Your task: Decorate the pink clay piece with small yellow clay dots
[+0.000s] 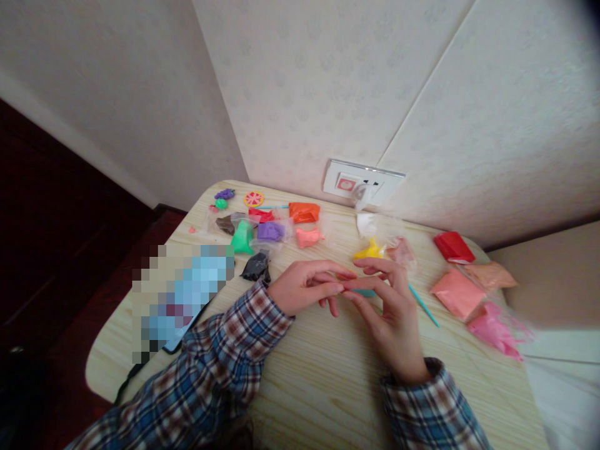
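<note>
My left hand and my right hand meet fingertip to fingertip above the middle of the light wooden table. Both pinch a small piece that I cannot make out; a bit of teal shows under the fingers. A thin teal stick lies on the table just right of my right hand. A yellow clay lump sits just behind my hands. Both sleeves are plaid.
Bags of coloured clay lie at the back left: orange, purple, green, black, pink. Red, salmon and pink packets lie at right. A wall socket sits behind. A phone lies left.
</note>
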`<act>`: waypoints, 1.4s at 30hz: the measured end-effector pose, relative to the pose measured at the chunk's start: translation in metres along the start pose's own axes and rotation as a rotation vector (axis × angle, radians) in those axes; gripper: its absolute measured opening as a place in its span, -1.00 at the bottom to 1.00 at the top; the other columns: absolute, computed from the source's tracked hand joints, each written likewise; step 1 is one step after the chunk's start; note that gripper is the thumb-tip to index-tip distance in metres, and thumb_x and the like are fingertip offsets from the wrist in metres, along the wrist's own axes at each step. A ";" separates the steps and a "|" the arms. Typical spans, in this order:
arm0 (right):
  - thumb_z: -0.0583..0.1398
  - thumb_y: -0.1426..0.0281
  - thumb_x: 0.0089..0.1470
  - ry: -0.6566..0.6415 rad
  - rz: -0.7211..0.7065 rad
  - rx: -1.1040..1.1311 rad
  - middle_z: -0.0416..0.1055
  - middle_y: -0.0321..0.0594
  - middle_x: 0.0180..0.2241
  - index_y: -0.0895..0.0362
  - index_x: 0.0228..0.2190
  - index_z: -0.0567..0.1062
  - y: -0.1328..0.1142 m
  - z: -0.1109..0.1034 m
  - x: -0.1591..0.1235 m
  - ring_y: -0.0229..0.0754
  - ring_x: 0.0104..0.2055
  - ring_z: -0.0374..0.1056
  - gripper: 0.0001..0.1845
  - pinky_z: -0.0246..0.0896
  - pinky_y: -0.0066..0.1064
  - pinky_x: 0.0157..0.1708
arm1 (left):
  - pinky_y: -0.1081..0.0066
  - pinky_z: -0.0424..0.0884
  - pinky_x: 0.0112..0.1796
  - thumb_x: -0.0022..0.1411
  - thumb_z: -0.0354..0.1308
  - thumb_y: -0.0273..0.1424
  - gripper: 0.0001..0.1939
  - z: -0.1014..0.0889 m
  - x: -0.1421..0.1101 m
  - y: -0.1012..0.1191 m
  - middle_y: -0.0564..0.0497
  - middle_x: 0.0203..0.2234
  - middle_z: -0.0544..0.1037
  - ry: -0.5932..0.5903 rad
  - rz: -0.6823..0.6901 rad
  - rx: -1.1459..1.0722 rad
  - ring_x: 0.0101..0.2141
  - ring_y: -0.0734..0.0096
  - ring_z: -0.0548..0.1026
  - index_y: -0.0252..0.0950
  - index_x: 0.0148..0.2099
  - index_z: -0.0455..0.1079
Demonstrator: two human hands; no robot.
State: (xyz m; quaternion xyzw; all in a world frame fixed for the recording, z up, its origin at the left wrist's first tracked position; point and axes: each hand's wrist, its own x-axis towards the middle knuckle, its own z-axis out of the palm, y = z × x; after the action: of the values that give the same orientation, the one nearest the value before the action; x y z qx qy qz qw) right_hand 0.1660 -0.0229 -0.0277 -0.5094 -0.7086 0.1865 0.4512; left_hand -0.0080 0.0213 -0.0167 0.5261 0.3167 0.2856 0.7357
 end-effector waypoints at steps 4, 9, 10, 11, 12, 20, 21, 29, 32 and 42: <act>0.25 0.37 0.10 0.013 0.035 0.038 0.39 -0.20 -0.13 0.00 -0.38 0.54 -0.001 0.001 0.001 -0.04 -0.04 0.30 -0.96 0.21 -0.09 -0.06 | 0.50 0.34 -0.51 0.14 0.27 -0.27 -0.63 0.001 0.000 0.000 0.03 -0.55 0.56 0.016 0.007 0.011 -0.58 0.50 0.50 -0.40 -0.07 0.46; 0.23 0.37 0.11 0.107 0.102 0.160 0.37 -0.22 -0.21 0.02 -0.39 0.51 0.001 -0.001 0.002 -0.08 -0.08 0.30 -0.96 0.16 -0.13 -0.03 | 0.46 0.37 -0.51 0.12 0.26 -0.23 -0.68 0.001 0.002 0.002 -0.08 -0.42 0.62 0.041 0.030 0.022 -0.60 0.53 0.46 -0.41 -0.19 0.48; 0.22 0.36 0.13 0.137 0.122 0.199 0.37 -0.22 -0.22 0.02 -0.38 0.49 0.003 -0.001 0.002 -0.09 -0.08 0.30 -0.95 0.16 -0.14 -0.03 | 0.46 0.37 -0.51 0.13 0.26 -0.22 -0.69 0.000 0.002 0.003 -0.10 -0.40 0.63 0.052 0.040 0.027 -0.60 0.54 0.44 -0.40 -0.24 0.48; 0.20 0.36 0.15 0.169 0.144 0.241 0.37 -0.22 -0.22 0.03 -0.38 0.48 0.005 -0.002 0.003 -0.10 -0.09 0.30 -0.94 0.15 -0.14 -0.03 | 0.46 0.36 -0.51 0.13 0.25 -0.22 -0.71 -0.001 0.002 0.004 -0.11 -0.40 0.63 0.067 0.050 0.034 -0.61 0.55 0.42 -0.40 -0.29 0.48; 0.18 0.34 0.16 0.198 0.169 0.284 0.37 -0.22 -0.23 0.03 -0.38 0.46 0.007 -0.001 0.003 -0.10 -0.09 0.30 -0.92 0.14 -0.14 -0.02 | 0.47 0.35 -0.52 0.13 0.25 -0.22 -0.71 -0.002 0.003 0.004 -0.10 -0.41 0.63 0.087 0.060 0.041 -0.61 0.57 0.40 -0.40 -0.32 0.47; 0.24 0.30 0.09 0.270 0.384 0.591 0.36 -0.23 -0.20 0.05 -0.41 0.50 0.014 0.000 0.003 -0.13 -0.05 0.27 -0.91 0.05 -0.16 0.07 | 0.53 0.35 -0.52 0.08 0.25 -0.36 -0.83 -0.007 0.004 0.003 -0.01 -0.50 0.55 0.257 0.083 0.107 -0.52 0.52 0.42 -0.38 -0.35 0.40; 0.25 0.30 0.08 0.270 0.406 0.621 0.35 -0.23 -0.20 0.05 -0.41 0.51 0.013 0.000 0.003 -0.14 -0.07 0.27 -0.91 0.06 -0.18 0.05 | 0.53 0.35 -0.50 0.07 0.25 -0.38 -0.85 -0.007 0.005 0.002 0.00 -0.49 0.54 0.277 0.084 0.120 -0.50 0.51 0.43 -0.37 -0.35 0.40; 0.32 0.25 -0.01 0.309 0.527 0.834 0.32 -0.25 -0.24 0.04 -0.38 0.55 0.006 -0.001 0.005 -0.26 -0.27 0.21 -0.85 0.15 -0.42 -0.26 | 0.52 0.35 -0.46 0.12 0.13 -0.51 -0.93 -0.009 0.006 0.000 0.02 -0.45 0.54 0.337 0.100 0.192 -0.54 0.56 0.44 -0.37 -0.34 0.43; 0.35 0.25 -0.04 0.314 0.540 0.903 0.30 -0.29 -0.29 0.03 -0.39 0.55 0.007 -0.001 0.005 -0.30 -0.34 0.18 -0.84 0.16 -0.46 -0.28 | 0.51 0.35 -0.46 0.12 0.12 -0.51 -0.93 -0.009 0.006 0.001 0.02 -0.45 0.54 0.340 0.103 0.205 -0.54 0.54 0.45 -0.36 -0.34 0.44; 0.37 0.31 -0.05 0.291 0.527 1.009 0.22 -0.35 -0.32 0.06 -0.47 0.47 0.004 -0.002 0.007 -0.35 -0.36 0.14 -0.82 0.14 -0.51 -0.26 | 0.51 0.36 -0.47 0.12 0.13 -0.50 -0.92 -0.011 0.006 -0.001 0.02 -0.47 0.54 0.332 0.115 0.225 -0.55 0.54 0.43 -0.36 -0.33 0.44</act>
State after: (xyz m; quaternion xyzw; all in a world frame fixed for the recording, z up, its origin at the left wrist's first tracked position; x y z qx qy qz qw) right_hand 0.1698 -0.0152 -0.0267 -0.4110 -0.3127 0.5347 0.6689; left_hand -0.0123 0.0319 -0.0209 0.5677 0.4329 0.3729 0.5926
